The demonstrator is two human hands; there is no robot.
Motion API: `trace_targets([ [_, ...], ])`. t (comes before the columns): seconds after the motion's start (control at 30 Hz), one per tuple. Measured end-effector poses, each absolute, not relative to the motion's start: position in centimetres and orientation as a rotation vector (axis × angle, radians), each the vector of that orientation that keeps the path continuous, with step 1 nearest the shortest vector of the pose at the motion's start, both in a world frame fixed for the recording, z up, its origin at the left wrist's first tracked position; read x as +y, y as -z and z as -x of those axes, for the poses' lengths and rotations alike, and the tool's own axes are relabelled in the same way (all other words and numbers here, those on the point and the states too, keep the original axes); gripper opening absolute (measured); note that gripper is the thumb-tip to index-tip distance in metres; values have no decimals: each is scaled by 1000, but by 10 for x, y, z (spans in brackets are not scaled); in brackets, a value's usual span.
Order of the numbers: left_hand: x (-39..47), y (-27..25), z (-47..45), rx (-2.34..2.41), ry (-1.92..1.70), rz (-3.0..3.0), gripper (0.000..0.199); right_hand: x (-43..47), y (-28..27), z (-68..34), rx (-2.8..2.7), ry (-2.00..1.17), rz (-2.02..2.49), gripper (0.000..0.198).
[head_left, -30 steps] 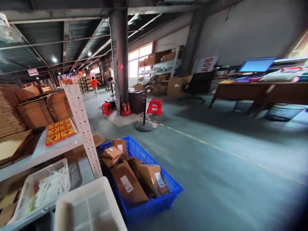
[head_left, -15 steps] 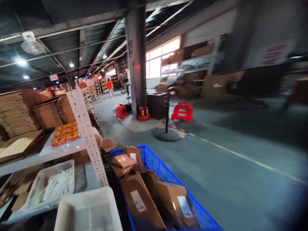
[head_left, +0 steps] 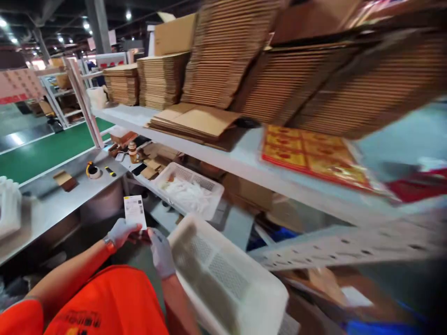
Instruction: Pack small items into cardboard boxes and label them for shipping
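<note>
Both gloved hands, left [head_left: 123, 232] & right [head_left: 161, 251], pinch paper slip [head_left: 134, 211].

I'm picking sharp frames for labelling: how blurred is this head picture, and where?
Head view: the right side smears badly, with the cardboard stacks and perforated shelf post streaked. The centre-left is sharper: both gloved hands, left hand and right hand, and the label slip are fairly crisp, though its print is unreadable. Ceiling lamps glare top left.
</note>
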State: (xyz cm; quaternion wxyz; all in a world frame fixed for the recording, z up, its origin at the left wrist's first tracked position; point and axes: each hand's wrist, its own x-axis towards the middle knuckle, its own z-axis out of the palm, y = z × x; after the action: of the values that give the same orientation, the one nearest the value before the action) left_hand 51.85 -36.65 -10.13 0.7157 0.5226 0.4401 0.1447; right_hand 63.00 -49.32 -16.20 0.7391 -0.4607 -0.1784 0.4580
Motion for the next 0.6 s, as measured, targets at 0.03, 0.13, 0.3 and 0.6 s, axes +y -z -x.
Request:
trace_targets([
  [0.03,-350,102,-514,972,-334,-1140,43,-477,159,-628,-377,-1024,1023,50],
  [0.13,-302,103,-494,942,-363,-1110,42,-427,154,-613,-367,-1049,1071,47],
  [0.3,-228,104,-453,925,-394,-1081,38,-350,145,-580,-377,-1060,1159,51],
  [0.6,-136,108,-406,950,-427,-988,53,-253,134,-536,-351,-1102,1238,54],
])
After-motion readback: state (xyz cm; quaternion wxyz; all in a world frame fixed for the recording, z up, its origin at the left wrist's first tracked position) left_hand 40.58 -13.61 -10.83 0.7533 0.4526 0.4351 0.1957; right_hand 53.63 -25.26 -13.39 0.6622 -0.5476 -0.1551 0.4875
